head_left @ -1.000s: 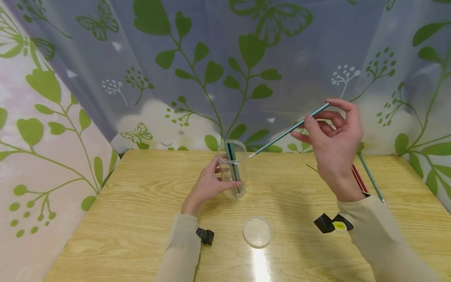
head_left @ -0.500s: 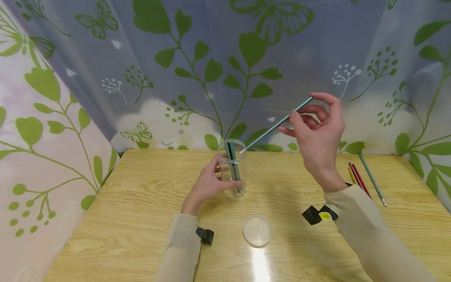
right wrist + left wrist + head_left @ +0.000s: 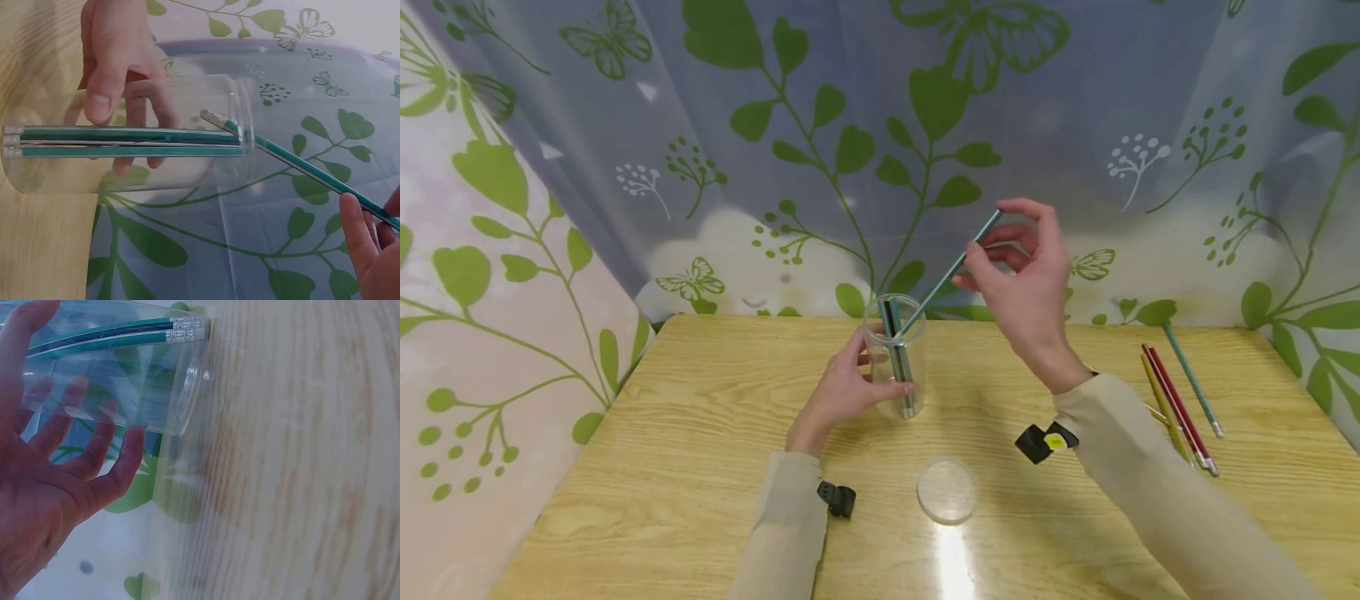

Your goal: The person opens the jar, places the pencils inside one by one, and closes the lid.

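Note:
A clear plastic jar (image 3: 887,367) stands upright on the table, and my left hand (image 3: 844,387) grips it round the side, thumb in front and fingers behind. Inside lean several green and dark pencils (image 3: 125,150), their eraser ends at the bottom. My right hand (image 3: 1026,283) is above and to the right of the jar, pinching a green pencil (image 3: 951,271) near its upper end. That pencil slants down to the left. Its eraser end is just inside the jar's mouth, as the right wrist view shows.
A round clear lid (image 3: 947,490) lies in front of the jar. To the right are red pencils (image 3: 1176,400), a yellow pencil (image 3: 1161,400) and a green pencil (image 3: 1193,379). A patterned curtain (image 3: 1037,125) hangs behind the wooden table (image 3: 700,500).
My right hand has moved left with the green pencil, and the pencil's eraser end has passed from outside the jar into its mouth. My left hand and the jar have stayed in place.

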The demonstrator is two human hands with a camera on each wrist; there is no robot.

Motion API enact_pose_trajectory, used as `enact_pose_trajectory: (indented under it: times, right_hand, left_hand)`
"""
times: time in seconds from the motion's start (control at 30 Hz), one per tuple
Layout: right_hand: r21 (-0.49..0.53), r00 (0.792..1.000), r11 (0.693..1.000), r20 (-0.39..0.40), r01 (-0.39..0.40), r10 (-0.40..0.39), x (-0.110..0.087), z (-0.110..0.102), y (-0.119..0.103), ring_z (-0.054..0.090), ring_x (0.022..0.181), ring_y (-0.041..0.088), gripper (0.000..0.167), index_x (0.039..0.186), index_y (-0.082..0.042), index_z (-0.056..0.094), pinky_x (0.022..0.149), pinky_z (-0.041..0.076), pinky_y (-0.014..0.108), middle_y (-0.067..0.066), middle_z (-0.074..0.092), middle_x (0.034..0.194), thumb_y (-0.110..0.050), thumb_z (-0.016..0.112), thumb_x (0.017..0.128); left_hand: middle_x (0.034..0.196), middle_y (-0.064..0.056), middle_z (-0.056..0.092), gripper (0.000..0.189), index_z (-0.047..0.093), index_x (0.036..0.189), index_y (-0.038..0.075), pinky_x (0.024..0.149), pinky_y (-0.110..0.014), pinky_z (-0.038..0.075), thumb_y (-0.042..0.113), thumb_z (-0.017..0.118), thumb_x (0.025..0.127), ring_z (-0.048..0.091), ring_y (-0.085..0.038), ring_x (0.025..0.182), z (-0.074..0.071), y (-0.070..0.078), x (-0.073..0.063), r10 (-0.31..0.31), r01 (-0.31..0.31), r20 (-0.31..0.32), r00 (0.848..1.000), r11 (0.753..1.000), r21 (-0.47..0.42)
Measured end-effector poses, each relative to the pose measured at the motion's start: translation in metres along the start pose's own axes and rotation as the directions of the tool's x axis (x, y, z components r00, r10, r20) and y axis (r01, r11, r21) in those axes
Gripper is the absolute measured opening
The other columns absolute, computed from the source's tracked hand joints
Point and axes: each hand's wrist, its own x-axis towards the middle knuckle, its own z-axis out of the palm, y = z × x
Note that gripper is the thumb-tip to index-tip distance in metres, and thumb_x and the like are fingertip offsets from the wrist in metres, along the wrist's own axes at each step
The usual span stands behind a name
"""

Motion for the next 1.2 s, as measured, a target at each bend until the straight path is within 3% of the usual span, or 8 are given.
enact_pose_trajectory:
  times: [0.33, 0.63, 0.8, 0.93, 1.2]
  right_hand:
    - [-0.165, 0.992, 0.986, 0.124, 0.005, 0.015, -0.008, 0.012, 0.018, 0.068, 0.074, 0.025, 0.043, 0.13, -0.007, 0.054, 0.066, 0.065, 0.036, 0.003, 0.062, 0.092, 0.005, 0.066, 0.091]
    - [-0.308, 0.981, 0.951, 0.188, 0.011, 0.05, -0.019, 0.015, 0.029, 0.068, 0.075, 0.009, 0.031, 0.122, -0.006, 0.06, 0.067, 0.058, 0.021, 0.009, 0.066, 0.096, -0.001, 0.068, 0.093]
    - [-0.342, 0.974, 0.94, 0.212, 0.0, 0.077, -0.023, 0.015, 0.034, 0.068, 0.078, 0.008, 0.023, 0.116, -0.005, 0.064, 0.07, 0.059, 0.022, 0.012, 0.07, 0.095, -0.001, 0.068, 0.093]
    - [-0.377, 0.963, 0.925, 0.263, 0.042, 0.063, -0.026, 0.013, 0.037, 0.068, 0.083, 0.011, 0.021, 0.114, -0.006, 0.064, 0.075, 0.059, 0.022, 0.011, 0.072, 0.095, -0.002, 0.069, 0.093]
    - [-0.414, 0.928, 0.898, 0.373, 0.147, 0.02, -0.032, 0.01, 0.043, 0.07, 0.093, 0.021, 0.017, 0.11, -0.006, 0.067, 0.084, 0.061, 0.039, 0.008, 0.073, 0.1, -0.005, 0.069, 0.093]
  left_hand:
    - [0.146, 0.003, 0.052, 0.082, 0.045, 0.144, 0.038, 0.103, -0.049, 0.055, 0.036, 0.092, 0.077, 0.053, -0.032, 0.134, -0.001, 0.001, 0.001, -0.001, 0.001, 0.0, 1.0, 1.0, 0.018]
    - [0.145, 0.004, 0.053, 0.082, 0.044, 0.144, 0.039, 0.103, -0.048, 0.055, 0.037, 0.091, 0.077, 0.054, -0.03, 0.132, -0.001, -0.001, 0.001, -0.002, 0.002, 0.002, 1.0, 1.0, 0.011]
    - [0.144, 0.005, 0.054, 0.083, 0.045, 0.144, 0.039, 0.103, -0.048, 0.054, 0.038, 0.092, 0.076, 0.055, -0.028, 0.131, -0.001, -0.001, 0.001, -0.005, 0.005, -0.004, 1.0, 1.0, 0.007]
    - [0.144, 0.006, 0.054, 0.082, 0.045, 0.143, 0.041, 0.103, -0.048, 0.054, 0.038, 0.092, 0.076, 0.055, -0.028, 0.131, -0.001, 0.0, 0.0, -0.011, 0.011, 0.001, 1.0, 1.0, 0.002]
    - [0.143, 0.006, 0.054, 0.082, 0.045, 0.143, 0.043, 0.104, -0.052, 0.054, 0.036, 0.092, 0.076, 0.054, -0.031, 0.133, -0.001, -0.002, 0.0, 0.0, 0.0, 0.007, 1.0, 1.0, -0.023]
